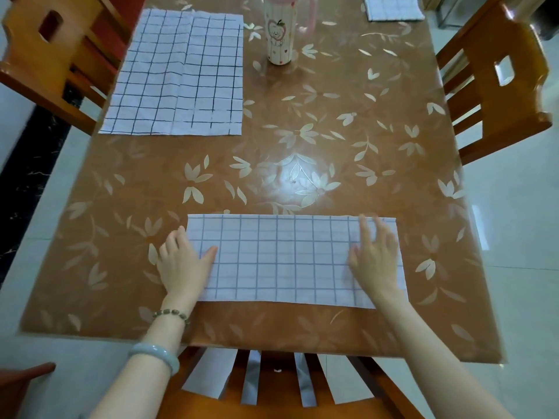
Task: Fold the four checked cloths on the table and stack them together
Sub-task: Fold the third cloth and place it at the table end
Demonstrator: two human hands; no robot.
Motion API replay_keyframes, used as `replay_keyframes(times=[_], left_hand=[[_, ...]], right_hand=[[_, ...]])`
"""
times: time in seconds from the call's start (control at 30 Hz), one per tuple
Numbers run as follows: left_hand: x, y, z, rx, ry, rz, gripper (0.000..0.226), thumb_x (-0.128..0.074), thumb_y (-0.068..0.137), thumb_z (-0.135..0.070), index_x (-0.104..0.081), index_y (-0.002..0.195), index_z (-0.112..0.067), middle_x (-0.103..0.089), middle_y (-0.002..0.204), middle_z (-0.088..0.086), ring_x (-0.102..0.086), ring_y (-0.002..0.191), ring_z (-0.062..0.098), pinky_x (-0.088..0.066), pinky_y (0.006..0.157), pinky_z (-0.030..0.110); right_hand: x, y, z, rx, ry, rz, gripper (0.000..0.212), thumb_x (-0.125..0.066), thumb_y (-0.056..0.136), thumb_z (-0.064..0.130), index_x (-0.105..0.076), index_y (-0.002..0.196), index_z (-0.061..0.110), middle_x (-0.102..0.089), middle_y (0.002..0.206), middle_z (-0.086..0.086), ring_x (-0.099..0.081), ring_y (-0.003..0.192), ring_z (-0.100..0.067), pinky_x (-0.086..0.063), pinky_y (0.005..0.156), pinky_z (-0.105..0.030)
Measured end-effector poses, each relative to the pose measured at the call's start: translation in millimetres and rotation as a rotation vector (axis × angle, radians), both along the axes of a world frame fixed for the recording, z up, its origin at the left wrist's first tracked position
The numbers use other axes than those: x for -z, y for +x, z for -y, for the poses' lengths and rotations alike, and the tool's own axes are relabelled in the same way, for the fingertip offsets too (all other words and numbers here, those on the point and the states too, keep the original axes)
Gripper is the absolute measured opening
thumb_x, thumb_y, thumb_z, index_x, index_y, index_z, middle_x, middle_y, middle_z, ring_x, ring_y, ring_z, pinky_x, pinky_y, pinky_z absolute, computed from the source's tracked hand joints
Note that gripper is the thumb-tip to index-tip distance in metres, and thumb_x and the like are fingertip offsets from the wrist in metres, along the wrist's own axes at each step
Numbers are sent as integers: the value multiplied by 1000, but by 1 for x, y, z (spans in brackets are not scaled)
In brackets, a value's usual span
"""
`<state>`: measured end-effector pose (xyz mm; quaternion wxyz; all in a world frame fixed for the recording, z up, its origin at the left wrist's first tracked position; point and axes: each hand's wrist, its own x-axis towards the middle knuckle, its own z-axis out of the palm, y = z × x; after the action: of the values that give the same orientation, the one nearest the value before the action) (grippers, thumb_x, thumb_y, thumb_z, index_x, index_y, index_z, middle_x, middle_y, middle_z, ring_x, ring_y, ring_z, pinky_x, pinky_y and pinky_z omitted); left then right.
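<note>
A white cloth with grey checks (pixel 284 258) lies folded in half as a long strip near the table's front edge. My left hand (pixel 183 261) rests flat on its left end, fingers partly on the table. My right hand (pixel 375 255) presses flat on its right end, fingers spread. An unfolded checked cloth (pixel 181 74) lies spread at the far left. A small folded checked cloth (pixel 391 7) sits at the far right edge, partly cut off by the frame.
A tall cream cup with a pink handle (pixel 279 28) stands at the far middle of the brown flower-patterned table (pixel 332 122). Wooden chairs stand at the left (pixel 57 55), right (pixel 496 86) and front (pixel 272 382).
</note>
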<state>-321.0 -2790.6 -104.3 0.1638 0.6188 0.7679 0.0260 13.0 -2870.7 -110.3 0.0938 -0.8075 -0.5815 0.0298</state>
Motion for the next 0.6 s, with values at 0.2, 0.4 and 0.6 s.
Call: replay_keyframes(times=[0.2,0.4,0.6], left_hand=[[-10,11,-6,-191,-49,116,65,-73,78,-43,-43,124,-9,-45,129,12,-42,118,33,-49,87,47],[-15,7,-12,-298,-168,298,59,-77,77,-33,-41,118,-10,-57,111,9,-59,94,32,-52,72,42],[-30,-13,-15,-429,-336,653,18,-71,82,-9,-59,95,-10,-66,102,11,-62,85,27,-51,72,39]], right_hand=[[-2,-74,-13,-310,-62,-363,36,-67,76,3,-64,112,7,-50,87,-11,-50,72,-26,-38,46,-30],[1,-70,-16,-250,-177,-429,43,-62,85,16,-56,128,15,-43,95,-5,-41,83,-18,-49,65,-36],[-5,-66,-24,-242,-321,-497,62,-64,80,26,-43,138,26,-37,102,1,-40,97,-16,-47,82,-32]])
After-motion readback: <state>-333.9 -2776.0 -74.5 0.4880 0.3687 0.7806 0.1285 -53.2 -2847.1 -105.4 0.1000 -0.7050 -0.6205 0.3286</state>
